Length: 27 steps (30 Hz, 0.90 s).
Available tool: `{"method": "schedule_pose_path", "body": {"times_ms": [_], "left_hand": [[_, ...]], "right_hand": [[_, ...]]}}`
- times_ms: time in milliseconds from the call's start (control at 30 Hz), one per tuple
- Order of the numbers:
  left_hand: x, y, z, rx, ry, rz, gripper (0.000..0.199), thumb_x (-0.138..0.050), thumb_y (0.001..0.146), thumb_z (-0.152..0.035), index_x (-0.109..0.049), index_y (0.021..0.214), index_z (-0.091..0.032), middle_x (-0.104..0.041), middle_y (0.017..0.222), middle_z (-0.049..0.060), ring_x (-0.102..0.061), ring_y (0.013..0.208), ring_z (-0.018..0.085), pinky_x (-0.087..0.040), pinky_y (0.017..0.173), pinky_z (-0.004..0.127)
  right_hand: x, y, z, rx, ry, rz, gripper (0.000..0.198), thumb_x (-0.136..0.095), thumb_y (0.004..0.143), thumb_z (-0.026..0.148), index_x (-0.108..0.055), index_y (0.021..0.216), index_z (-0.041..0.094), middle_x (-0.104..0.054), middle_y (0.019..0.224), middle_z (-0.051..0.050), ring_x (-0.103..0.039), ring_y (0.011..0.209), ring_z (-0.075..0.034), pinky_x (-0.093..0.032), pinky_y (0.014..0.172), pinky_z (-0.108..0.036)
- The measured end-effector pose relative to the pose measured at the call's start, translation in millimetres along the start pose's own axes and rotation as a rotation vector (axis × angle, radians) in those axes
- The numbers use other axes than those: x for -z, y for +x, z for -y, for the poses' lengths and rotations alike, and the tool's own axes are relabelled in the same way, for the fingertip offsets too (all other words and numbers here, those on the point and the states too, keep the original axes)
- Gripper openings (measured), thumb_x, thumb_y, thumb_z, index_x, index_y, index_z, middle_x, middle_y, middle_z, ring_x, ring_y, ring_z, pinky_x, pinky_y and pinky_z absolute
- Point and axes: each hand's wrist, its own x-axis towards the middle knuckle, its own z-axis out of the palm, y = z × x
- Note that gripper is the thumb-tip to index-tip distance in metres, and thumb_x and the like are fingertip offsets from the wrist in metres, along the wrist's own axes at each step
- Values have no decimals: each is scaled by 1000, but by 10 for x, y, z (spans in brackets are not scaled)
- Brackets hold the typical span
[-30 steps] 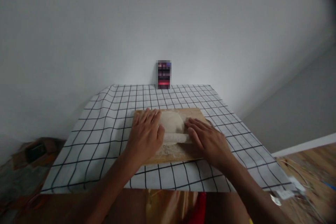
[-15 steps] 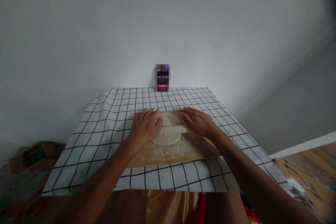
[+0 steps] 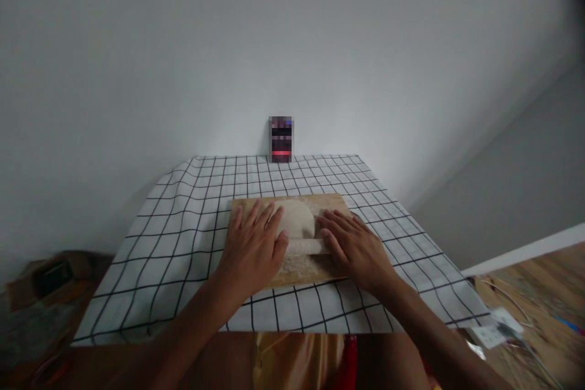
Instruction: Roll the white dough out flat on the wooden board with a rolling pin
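A floured rolling pin (image 3: 305,247) lies crosswise on a wooden board (image 3: 315,270), near the front edge of a flat round of pale dough (image 3: 297,219). My left hand (image 3: 253,247) rests flat over the pin's left end, fingers spread and pointing away from me. Over the right end lies my right hand (image 3: 354,247), also flat with its fingers stretched out. Both palms hide the ends of the pin, and my left fingers cover the dough's left side. Loose flour dusts the board in front of the pin.
A white tablecloth with black grid lines (image 3: 173,244) covers the table. At the back, a blurred-out phone-like object (image 3: 281,140) leans against the wall. A cardboard box (image 3: 55,274) is low on the left. A white power strip (image 3: 496,329) with cables sits low on the right.
Both hands have moved toward me, and the rolling pin has rolled from the middle of the dough to its near edge. More of the dough's far part now shows.
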Motion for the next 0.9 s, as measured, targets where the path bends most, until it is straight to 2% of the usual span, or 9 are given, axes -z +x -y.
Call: {"method": "schedule_pose_path", "body": {"times_ms": [133,233,333,400,467,567,733,833,900], "left_hand": [[-22,159,59,74,-35,30,53,-38,111,-42,-55,155,-17,-55,163,13,-41,157,36,-30,129,63],[-25,326,121,141,-59,72,55,-37,112,-47,-57,153,-16,-58,160,13,-44,155,38,-34,127,62],[8,449,151,188,-49,75,57,-33,112,-49,-59,150,-16,-59,159,14,-43,156,40,-34,126,64],[44,501,150,210,-46,61,56,-33,112,-49,-61,148,-16,-59,159,15,-41,156,41,-34,125,66],[69,531,144,226,-50,60,56,-33,112,-48,-60,149,-16,-58,160,15,-41,157,41,-34,124,70],[51,518,144,199,-48,56,53,-35,112,-46,-61,148,-17,-61,157,14,-45,154,41,-37,123,68],[-67,288,105,48,-33,-56,52,-39,110,-45,-64,143,-13,-68,148,17,-56,145,37,-39,124,63],[-97,133,40,0,-19,-119,56,-40,110,-48,-61,147,-12,-64,153,18,-52,148,38,-36,125,64],[-98,88,13,-4,-14,-122,57,-40,110,-49,-60,149,-13,-62,156,18,-50,150,38,-35,125,65]], "right_hand": [[58,460,-114,21,53,96,51,-28,114,44,-69,138,23,-67,151,-9,-57,144,-26,-44,118,-44],[61,929,-213,13,80,228,50,-31,113,47,-73,129,23,-75,136,-9,-70,123,-27,-51,105,-38],[13,1265,-270,37,118,281,44,-41,111,47,-75,125,24,-75,135,-9,-70,121,-27,-51,102,-35],[-26,1367,-291,80,140,312,42,-41,111,45,-76,120,23,-77,129,-9,-71,118,-26,-51,101,-34],[-56,1378,-310,119,154,332,45,-36,112,44,-75,117,22,-78,125,-10,-71,115,-25,-51,101,-35],[-70,1260,-331,139,144,301,49,-30,114,44,-73,122,23,-75,134,-10,-68,125,-26,-50,109,-40],[-18,783,-268,103,78,171,52,-29,114,47,-67,141,25,-64,153,-9,-53,148,-29,-41,123,-51],[18,503,-200,102,67,113,52,-30,114,46,-63,147,24,-58,160,-9,-48,153,-27,-37,127,-51],[38,440,-182,92,66,99,51,-30,114,45,-62,149,25,-57,162,-9,-47,153,-26,-36,127,-51]]}}
